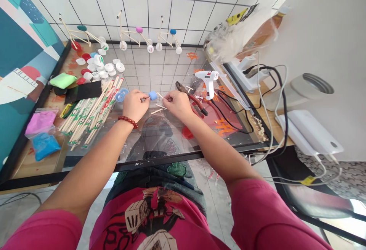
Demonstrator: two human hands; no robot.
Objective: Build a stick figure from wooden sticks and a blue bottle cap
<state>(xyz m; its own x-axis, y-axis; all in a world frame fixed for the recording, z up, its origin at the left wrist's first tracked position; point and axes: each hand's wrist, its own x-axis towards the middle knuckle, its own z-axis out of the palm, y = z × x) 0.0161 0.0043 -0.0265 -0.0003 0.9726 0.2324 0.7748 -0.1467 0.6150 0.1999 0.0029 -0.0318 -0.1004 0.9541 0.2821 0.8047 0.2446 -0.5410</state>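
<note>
My left hand (pixel 135 105), with a red bead bracelet on the wrist, pinches a small blue bottle cap (pixel 153 95) between thumb and fingertips. Just to its right, my right hand (pixel 178 105) is closed on a short wooden stick (pixel 159 95), whose free end points toward the cap. Below both hands lie a few cut stick pieces (pixel 156 111) on the clear table cover. Light blue plastic caps (pixel 121 95) sit beside my left hand. Red-handled pliers (pixel 197 102) lie right of my right hand.
A white glue gun (pixel 208 82) with a black cord stands at right. Wrapped chopsticks (pixel 88 114), white and red caps (pixel 98 66) and clay packets (pixel 45 145) occupy the left. Along the back stand stick-and-cap models (pixel 134 34). A power strip (pixel 243 76) lies far right.
</note>
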